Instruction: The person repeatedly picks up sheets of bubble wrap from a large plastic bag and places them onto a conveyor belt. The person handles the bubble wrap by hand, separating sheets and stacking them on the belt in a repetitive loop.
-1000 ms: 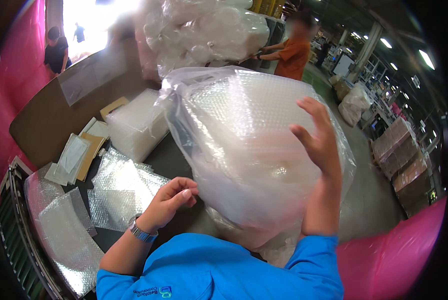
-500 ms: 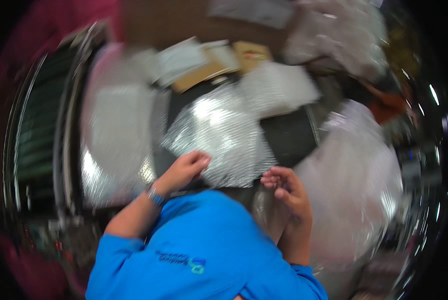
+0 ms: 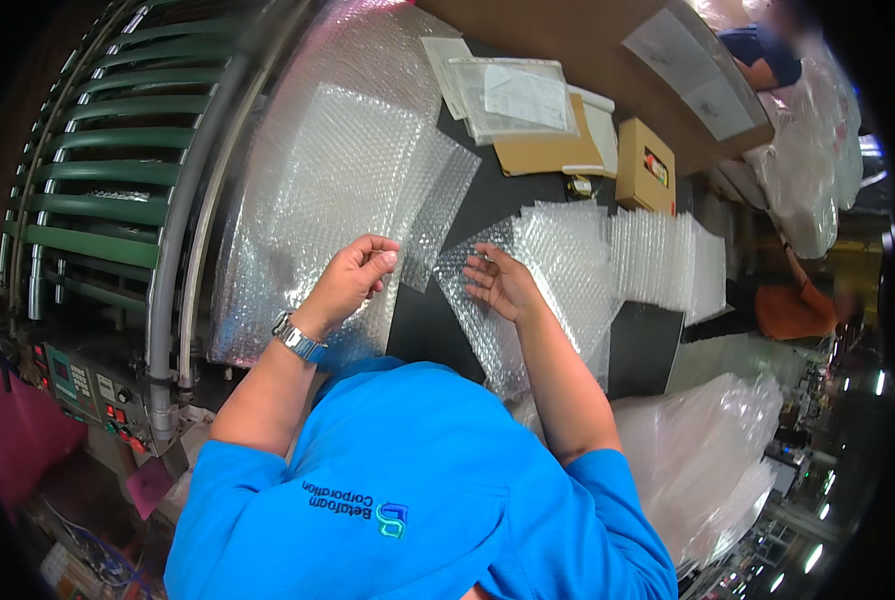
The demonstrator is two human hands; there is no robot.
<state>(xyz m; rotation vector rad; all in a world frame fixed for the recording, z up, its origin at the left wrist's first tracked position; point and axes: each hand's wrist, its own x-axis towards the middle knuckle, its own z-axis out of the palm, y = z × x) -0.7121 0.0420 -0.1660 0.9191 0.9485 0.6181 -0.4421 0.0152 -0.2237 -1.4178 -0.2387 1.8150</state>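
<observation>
My left hand (image 3: 353,282), a watch on its wrist, is above the right edge of a large stack of bubble-wrap sheets (image 3: 333,180). Its fingers are loosely bent with a gap to the thumb, and nothing shows between them. My right hand (image 3: 505,283) is spread with its palm turned inward, over the left side of a fanned pile of clear bubble-wrap bags (image 3: 568,265). Whether it touches that pile I cannot tell. A narrow bubble-wrap strip (image 3: 445,195) lies between the two piles on the dark table (image 3: 423,335).
On the left stands a machine with green rollers (image 3: 118,170) and a control panel (image 3: 83,385). Papers in a clear sleeve (image 3: 528,95), a tape roll (image 3: 580,187) and a cardboard box (image 3: 648,165) lie at the back. Large plastic bags (image 3: 703,450) sit at right. Two people are beyond.
The view has turned left, so the table's things appear farther right and sharper. My left hand is now by the left stack; my right hand has come over the fanned pile.
</observation>
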